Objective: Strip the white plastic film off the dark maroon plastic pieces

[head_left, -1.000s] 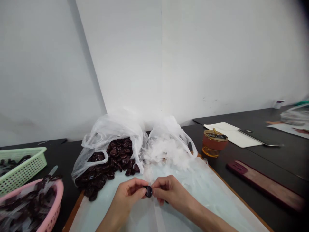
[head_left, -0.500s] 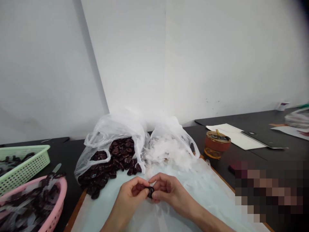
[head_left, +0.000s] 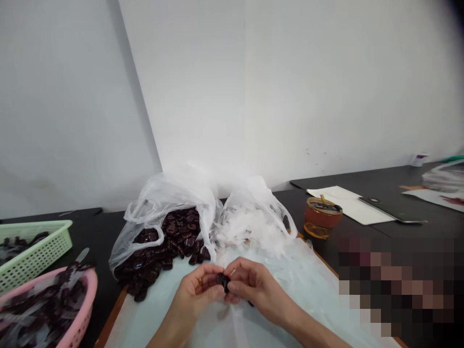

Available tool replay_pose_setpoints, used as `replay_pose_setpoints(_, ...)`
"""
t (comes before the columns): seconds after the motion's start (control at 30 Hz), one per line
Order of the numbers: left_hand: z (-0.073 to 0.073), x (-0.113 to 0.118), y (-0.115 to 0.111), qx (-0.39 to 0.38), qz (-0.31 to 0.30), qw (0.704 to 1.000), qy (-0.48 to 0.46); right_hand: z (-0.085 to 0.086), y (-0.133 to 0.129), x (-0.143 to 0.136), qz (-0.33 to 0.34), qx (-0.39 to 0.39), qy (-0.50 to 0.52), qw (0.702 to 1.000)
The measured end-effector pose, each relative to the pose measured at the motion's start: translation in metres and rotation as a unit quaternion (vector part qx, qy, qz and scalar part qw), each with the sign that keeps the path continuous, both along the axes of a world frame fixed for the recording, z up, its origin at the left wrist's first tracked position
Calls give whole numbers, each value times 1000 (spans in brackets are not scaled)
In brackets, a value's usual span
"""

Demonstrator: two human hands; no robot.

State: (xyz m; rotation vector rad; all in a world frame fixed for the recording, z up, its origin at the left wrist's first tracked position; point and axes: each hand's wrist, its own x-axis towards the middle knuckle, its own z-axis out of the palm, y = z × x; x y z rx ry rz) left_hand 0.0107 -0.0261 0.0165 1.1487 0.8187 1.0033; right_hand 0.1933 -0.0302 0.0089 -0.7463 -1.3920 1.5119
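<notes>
Left hand (head_left: 194, 292): thumb and fingertips drawn together in a pinch, with hardly any gap; the near side of one small dark piece is between them. A yellow ring (head_left: 199, 281) shows on one finger.
Right hand (head_left: 255, 285): thumb and curled fingers closed against the opposite side of the same piece; fingertips of both hands nearly meet.
Dark piece (head_left: 222, 280): glossy, rounded, held in both pinches above the sheet; its fine detail is too small to read.
Sheet (head_left: 154, 321): pale, laid beneath the hands, brown edging at either side.
Pink basket (head_left: 93, 290): to the left, loaded with dark pieces and translucent strips.
Green basket (head_left: 43, 253): just beyond the pink one, similar contents.
Pile (head_left: 183, 234): dark glossy pieces spilling from a white plastic bag (head_left: 170, 186) onto the sheet.
Second bag (head_left: 259, 191): beside the first, mouth open, whitish translucent pieces at its opening.
Cup (head_left: 322, 222): amber with a reddish-brown band, right of the second bag.
Wall (head_left: 203, 87): plain, pale, behind everything.
</notes>
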Motion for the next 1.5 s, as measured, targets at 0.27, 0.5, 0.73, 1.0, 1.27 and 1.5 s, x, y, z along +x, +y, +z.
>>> replay_pose_setpoints(0.27, -2, 1, 1, 10, 11, 1000, 9, -3, -5, -3, -49, 43, -76, 995)
replay_pose_setpoints(0.5, -5, 3, 0, 30, -2, 1000, 9, -4, -6, -8, -113, 29, -69, 991)
replay_pose_setpoints(0.73, -8, 5, 0, 30, 20, 999, 21, 0, -7, -8, -206, 163, -176, 949)
replay_pose_setpoints(1.0, -14, 3, 5, 22, -3, 998, 53, 4, -9, -5, -178, 178, -214, 944)
replay_pose_setpoints(1.27, -11, 3, 1, -17, -32, 999, 24, 8, -5, 1, -90, 74, -103, 988)
replay_pose_setpoints(1.5, -16, 6, 0, -27, -55, 998, -17, 5, 0, -3, -92, 29, -22, 995)
